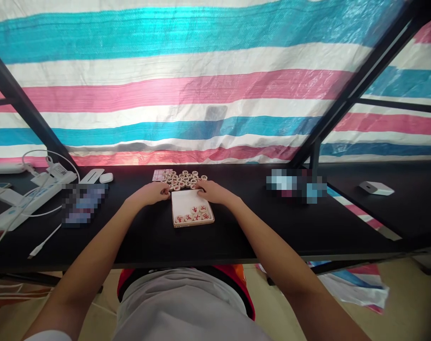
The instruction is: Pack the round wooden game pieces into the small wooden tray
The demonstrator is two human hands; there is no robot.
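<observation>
A shallow white box [183, 203] lies on the black table in front of me. Inside it, along the near edge and right corner, are several xiangqi pieces [197, 217] with red characters. Beyond the box a cluster of more round xiangqi pieces [182, 180] is spread over the table. My left hand [154, 193] is closed with curled fingers at the left of that cluster, beside the box's far left corner. My right hand [212, 192] has bent, closed fingers at the box's far right corner, next to the cluster. What either hand holds is hidden.
A pinkish printed card [159, 175] lies behind the pieces. To the left are a white power strip [31, 201] with cables and a white cable end [41, 247]. A white adapter [377, 188] sits far right. Dark slanted frame bars [343, 109] and a striped sheet [187, 90] stand behind.
</observation>
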